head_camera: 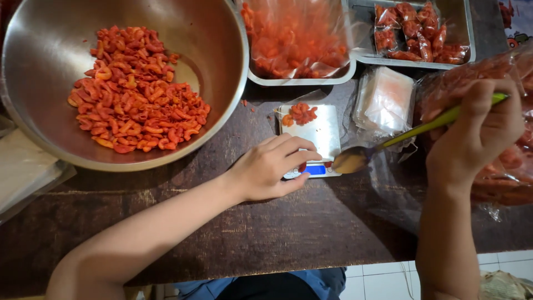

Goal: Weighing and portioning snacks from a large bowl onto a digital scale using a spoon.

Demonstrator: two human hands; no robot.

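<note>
Dark worn wooden table (266,233), white floor tiles (388,275) past its near edge.

Left hand (269,166): resting on the near end of a small scale (312,145), fingers curled loosely, thumb by the blue display; holding nothing that can be seen.

Right hand (483,130): closed round the green handle of a spoon (355,159), bowl lowered just right of the scale's near corner, close to the left fingertips. Contents of the bowl not clear.

On the scale's steel plate, far end from the left hand: small heap of orange-red curled snacks (301,114).

Left of and beyond the left hand: large steel bowl (222,72), holding a broad pile of the same snacks, bare metal showing round it.

Beyond the scale: steel tray (302,79) lined with clear plastic, snacks inside, blurred through the film.

Beyond the right hand: second tray (463,33) with small sealed clear packets (419,30) of snacks, laid side by side.

Between scale and right hand: stack of empty clear bags (386,100), square, flat, faintly pink from what lies near.

Under and right of the right hand: big clear sack (499,178) of snacks, crumpled, wrist resting against it.

Far left edge: pale flat sheets (25,166) under the bowl's rim, kind not clear.

Near edge, below table: blue cloth (327,280).
</note>
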